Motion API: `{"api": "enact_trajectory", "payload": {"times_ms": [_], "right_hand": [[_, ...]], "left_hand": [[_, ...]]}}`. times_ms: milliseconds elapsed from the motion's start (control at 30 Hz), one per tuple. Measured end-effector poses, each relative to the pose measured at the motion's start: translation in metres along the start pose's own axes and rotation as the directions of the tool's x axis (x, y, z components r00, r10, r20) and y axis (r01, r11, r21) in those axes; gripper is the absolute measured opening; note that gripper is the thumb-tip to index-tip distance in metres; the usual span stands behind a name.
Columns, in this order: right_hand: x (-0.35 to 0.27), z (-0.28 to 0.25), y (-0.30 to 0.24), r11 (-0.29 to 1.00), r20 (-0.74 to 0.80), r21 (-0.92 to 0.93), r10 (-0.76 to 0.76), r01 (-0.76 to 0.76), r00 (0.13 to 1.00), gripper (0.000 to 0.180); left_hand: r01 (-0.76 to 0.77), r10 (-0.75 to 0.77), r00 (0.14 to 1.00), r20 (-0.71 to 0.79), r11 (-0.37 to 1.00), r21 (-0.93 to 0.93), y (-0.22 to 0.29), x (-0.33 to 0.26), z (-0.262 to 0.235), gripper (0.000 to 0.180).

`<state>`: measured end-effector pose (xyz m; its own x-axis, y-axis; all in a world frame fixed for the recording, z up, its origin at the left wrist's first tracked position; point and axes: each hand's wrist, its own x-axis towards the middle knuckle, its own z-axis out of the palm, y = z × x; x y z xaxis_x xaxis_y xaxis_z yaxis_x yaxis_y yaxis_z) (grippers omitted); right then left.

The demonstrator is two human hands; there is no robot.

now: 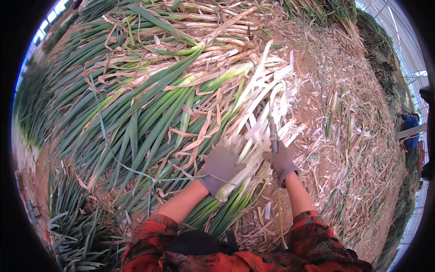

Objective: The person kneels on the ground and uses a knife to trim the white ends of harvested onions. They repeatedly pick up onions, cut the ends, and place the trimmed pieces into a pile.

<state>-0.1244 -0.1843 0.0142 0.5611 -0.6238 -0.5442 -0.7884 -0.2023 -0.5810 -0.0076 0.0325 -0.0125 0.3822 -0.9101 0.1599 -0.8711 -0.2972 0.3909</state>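
My left hand [220, 168], in a grey glove, is closed round the pale stalk of a large green onion [239, 177], whose green leaves trail toward my lap. In my gloved right hand [282, 164] is a slim grey air blow gun [273, 131], its tip pointing away from me over the white stems. A thin yellowish hose [280, 217] hangs below that hand. Ahead of both hands lies a pile of peeled white green onion stems [265, 90], blurred in places. The glove hides part of the grip on the tool.
Unpeeled green onions [145, 118] with long dark leaves cover the ground to my left and ahead. A pale green string [131, 170] crosses them to my left wrist. Dry peelings [353, 149] litter the soil on the right. At the far right is a person in blue [410, 131].
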Motion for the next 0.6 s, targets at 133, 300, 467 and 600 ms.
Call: {"api": "enact_trajectory", "payload": {"times_ms": [133, 300, 467, 600], "right_hand": [[-0.021, 0.027, -0.027, 0.980, 0.080, -0.164, -0.103, 0.115, 0.991, 0.045], [-0.018, 0.011, -0.039, 0.990, 0.025, -0.127, -0.067, 0.070, 0.997, 0.048], [-0.002, 0.014, -0.040, 0.967, 0.157, -0.221, -0.092, 0.126, 0.983, 0.058], [0.058, -0.005, -0.056, 0.981, -0.019, -0.164, -0.106, 0.102, 0.994, 0.058]], "left_hand": [[0.372, -0.313, 0.870, -0.380, 0.924, 0.091, -0.073, 0.075, 0.018, 0.028], [0.532, -0.519, 0.843, 0.140, 0.844, -0.068, -0.074, 0.095, 0.002, 0.044], [0.590, -0.495, 0.794, 0.354, 0.767, -0.252, -0.079, 0.030, -0.018, 0.063], [0.611, -0.525, 0.791, 0.314, 0.648, -0.455, -0.056, 0.005, -0.009, 0.063]]}}
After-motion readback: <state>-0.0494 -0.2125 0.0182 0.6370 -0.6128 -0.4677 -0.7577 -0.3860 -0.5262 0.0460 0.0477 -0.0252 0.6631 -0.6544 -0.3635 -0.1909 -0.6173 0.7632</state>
